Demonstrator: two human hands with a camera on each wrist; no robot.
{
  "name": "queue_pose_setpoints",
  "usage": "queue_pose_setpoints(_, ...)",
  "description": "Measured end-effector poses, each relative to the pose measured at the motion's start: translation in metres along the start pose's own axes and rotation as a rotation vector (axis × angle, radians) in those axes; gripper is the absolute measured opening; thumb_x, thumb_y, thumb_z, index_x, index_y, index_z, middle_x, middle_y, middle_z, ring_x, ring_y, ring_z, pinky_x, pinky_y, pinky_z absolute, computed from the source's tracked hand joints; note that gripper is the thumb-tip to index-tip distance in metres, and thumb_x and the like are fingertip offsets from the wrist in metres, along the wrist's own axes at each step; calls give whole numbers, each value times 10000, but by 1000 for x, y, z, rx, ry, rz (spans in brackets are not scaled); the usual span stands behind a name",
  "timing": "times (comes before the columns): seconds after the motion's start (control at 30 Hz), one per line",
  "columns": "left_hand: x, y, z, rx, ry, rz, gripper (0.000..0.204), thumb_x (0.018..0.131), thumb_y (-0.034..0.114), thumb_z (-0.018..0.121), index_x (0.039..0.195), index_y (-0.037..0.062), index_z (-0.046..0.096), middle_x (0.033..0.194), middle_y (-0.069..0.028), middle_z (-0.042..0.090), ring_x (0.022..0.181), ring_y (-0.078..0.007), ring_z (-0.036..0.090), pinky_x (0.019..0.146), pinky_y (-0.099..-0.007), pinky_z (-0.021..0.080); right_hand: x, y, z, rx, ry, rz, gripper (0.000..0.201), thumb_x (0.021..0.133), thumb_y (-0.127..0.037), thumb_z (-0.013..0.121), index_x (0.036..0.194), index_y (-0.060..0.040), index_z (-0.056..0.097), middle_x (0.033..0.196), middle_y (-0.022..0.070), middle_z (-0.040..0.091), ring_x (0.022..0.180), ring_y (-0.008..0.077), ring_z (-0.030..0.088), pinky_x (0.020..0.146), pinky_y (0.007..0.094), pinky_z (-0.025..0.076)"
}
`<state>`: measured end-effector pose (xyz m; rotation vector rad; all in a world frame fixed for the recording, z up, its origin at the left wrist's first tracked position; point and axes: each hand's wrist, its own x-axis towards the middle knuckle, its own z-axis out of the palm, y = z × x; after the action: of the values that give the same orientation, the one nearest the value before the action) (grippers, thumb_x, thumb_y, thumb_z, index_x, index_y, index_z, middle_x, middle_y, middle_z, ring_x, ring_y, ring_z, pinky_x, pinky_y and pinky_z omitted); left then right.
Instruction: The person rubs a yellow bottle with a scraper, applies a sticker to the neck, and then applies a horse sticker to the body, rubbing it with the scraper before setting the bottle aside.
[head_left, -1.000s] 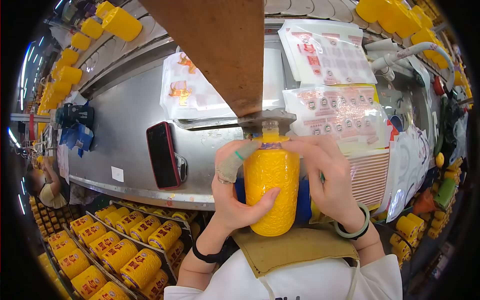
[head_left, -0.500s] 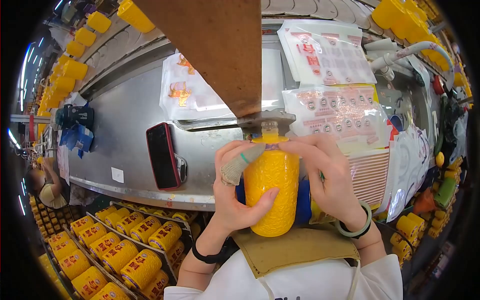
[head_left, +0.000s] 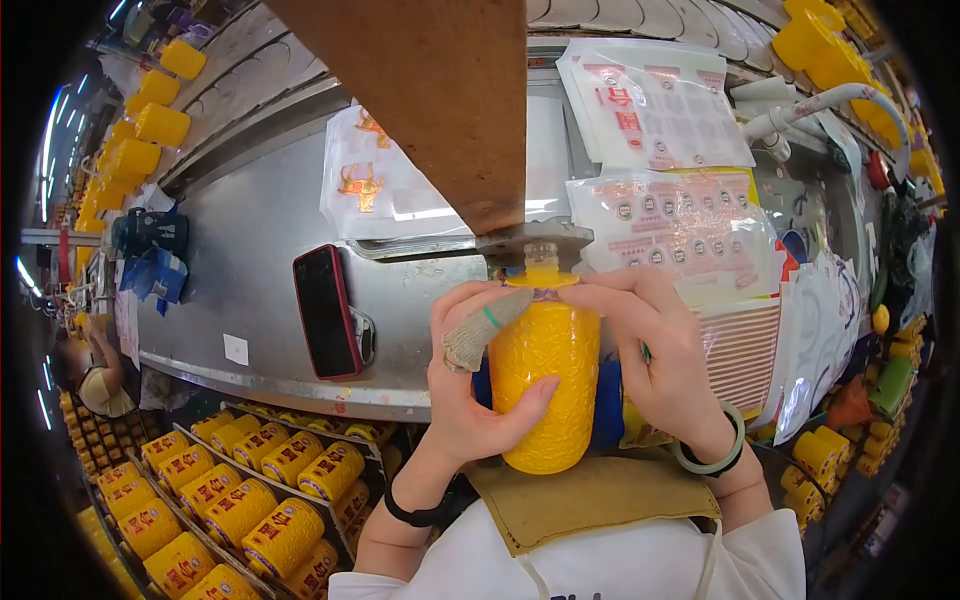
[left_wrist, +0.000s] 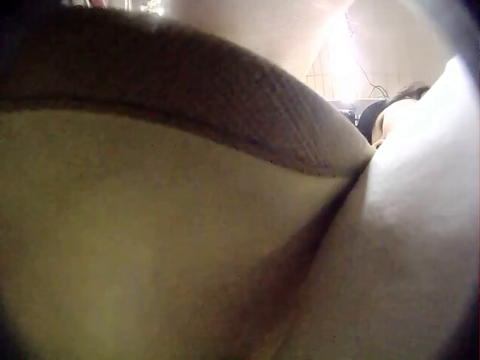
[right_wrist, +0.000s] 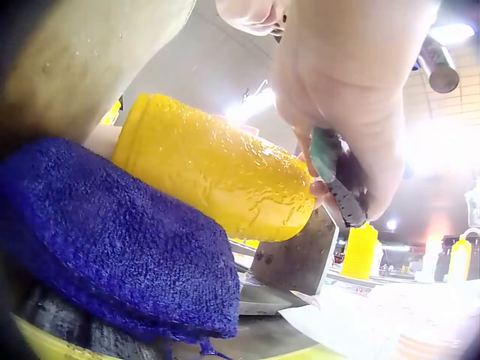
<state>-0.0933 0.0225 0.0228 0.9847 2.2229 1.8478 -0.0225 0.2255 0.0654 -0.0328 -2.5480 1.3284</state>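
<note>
A yellow embossed bottle (head_left: pixel 545 390) lies with its clear top against a metal bracket (head_left: pixel 572 236). My left hand (head_left: pixel 468 400) grips it from the left, thumb on its body, a cloth-wrapped finger at the neck band (head_left: pixel 546 295). From the right, my right hand (head_left: pixel 655 345) has its fingertips on that band. In the right wrist view, the bottle (right_wrist: pixel 217 169) lies above a blue towel-like pad (right_wrist: pixel 127 240), and a green and dark piece (right_wrist: pixel 337 176) sits at my right hand (right_wrist: pixel 349 90); held or worn, I cannot tell. Skin and a dark band fill the left wrist view.
A brown beam (head_left: pixel 430 100) comes down to the bracket. Printed sheets (head_left: pixel 660 110) lie right and left of it, with a phone (head_left: pixel 325 312) on the metal table. Yellow containers (head_left: pixel 162 124) line the curved conveyor; several more fill a rack (head_left: pixel 282 535) at lower left.
The cloth-wrapped finger of my left hand has swung right across the neck band, and my right fingertips have shifted slightly left. On the conveyor, the yellow containers have moved along to the right.
</note>
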Motion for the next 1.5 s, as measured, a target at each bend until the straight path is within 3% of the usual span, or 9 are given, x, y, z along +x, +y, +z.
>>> queue_pose_setpoints(0.8,3,3,-2,62,-61,-1,594,798,181,794,1347,20,633,1338,-131,641,1319,-335,483,1106,-447,436,0,1,0,2,3,-2,523,819,164,567,1242,-85,749,1082,169,664,989,342,662,849,406,553)
queue_pose_setpoints(1.0,9,2,-8,-14,5,-10,576,826,257,781,1333,17,649,1429,-163,516,1304,-316,480,1098,-431,413,1,-1,0,-8,1,1,508,829,163,574,1239,-81,749,1082,168,665,993,342,660,856,402,552)
queue_pose_setpoints(1.07,12,-11,-22,-3,-123,-35,744,936,612,638,1291,-41,651,1440,-108,385,1286,-253,463,1117,-416,376,1,-2,-1,-7,-4,3,506,829,164,575,1238,-79,749,1080,167,664,994,341,660,856,404,552)
queue_pose_setpoints(1.1,15,-11,-24,-2,-123,-35,744,936,612,638,1291,-41,651,1440,-108,385,1286,-253,463,1117,-416,376,2,-2,-2,-7,-9,5,504,830,165,575,1237,-77,750,1077,166,664,994,340,660,856,406,551)
queue_pose_setpoints(1.2,33,-1,-31,-4,-278,-202,1043,939,885,284,1234,-25,699,1329,-91,316,1292,-224,386,1128,-418,333,1,-1,-1,-9,-2,-15,460,848,150,575,1223,-58,741,1097,164,670,993,340,659,864,415,548)
queue_pose_setpoints(1.33,44,-2,-34,40,-386,-165,1064,953,875,182,1193,-8,726,1323,-104,329,1287,-218,366,1146,-431,306,-1,3,-5,-19,-20,-38,423,883,116,577,1261,-31,697,1111,161,676,986,332,659,868,409,539)
queue_pose_setpoints(1.4,51,5,-30,16,-450,-88,848,1043,705,247,1282,42,717,1298,-151,412,1251,-297,384,1119,-408,299,-6,-2,-8,102,-16,227,418,923,64,584,1330,-17,634,1171,168,670,1022,320,651,890,406,520)
queue_pose_setpoints(1.43,53,8,-27,17,-451,-86,848,1043,705,247,1282,42,717,1298,-151,412,1251,-297,384,1119,-408,299,-9,1,-7,102,-14,226,418,923,64,584,1330,-17,634,1171,168,670,1022,320,651,890,406,520)
queue_pose_setpoints(1.5,57,13,-21,-174,-321,-291,980,1036,760,103,1304,-5,654,1286,-142,421,1213,-269,423,1131,-372,303,-16,9,-5,107,109,154,418,960,34,574,1374,-14,595,1230,175,647,1093,315,630,923,395,506)
